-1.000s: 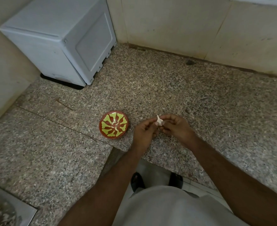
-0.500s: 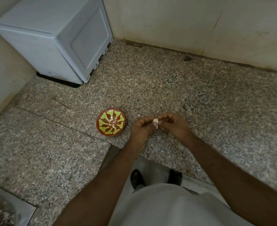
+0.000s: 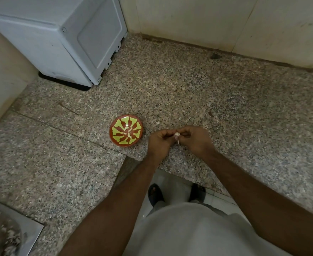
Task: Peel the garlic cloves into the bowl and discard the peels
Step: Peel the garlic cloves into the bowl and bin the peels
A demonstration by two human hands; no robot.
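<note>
Speckled granite countertop (image 3: 198,93) fills the corner of a kitchen, meeting pale tiled walls (image 3: 198,19) at the back and wrapping in an L around the person who stands at its front edge. Both hands meet just above the stone near that edge: the left hand (image 3: 160,140) and the right hand (image 3: 194,138) each have their fingers curled inward, pinching a single pale garlic clove (image 3: 177,135) between the fingertips, with a thin strip of white peel (image 3: 178,142) hanging down from it. The clove is held in the air, clear of the counter, between the two thumbs.

Just to the left of the hands sits a small red bowl (image 3: 115,140) painted inside with yellow-green petal shapes; it rests on the granite, apart from the left hand, and holds a few whitish peeled cloves (image 3: 127,133) at its centre.

Farther back on the left stands a light grey boxy appliance (image 3: 59,39) on a dark base, set against the wall. At the lower left corner, the rim of a steel sink (image 3: 32,228) shows, with blurred whitish scraps inside that cannot be identified. Below the counter's edge, dark footwear (image 3: 154,194) shows on a light floor.
</note>
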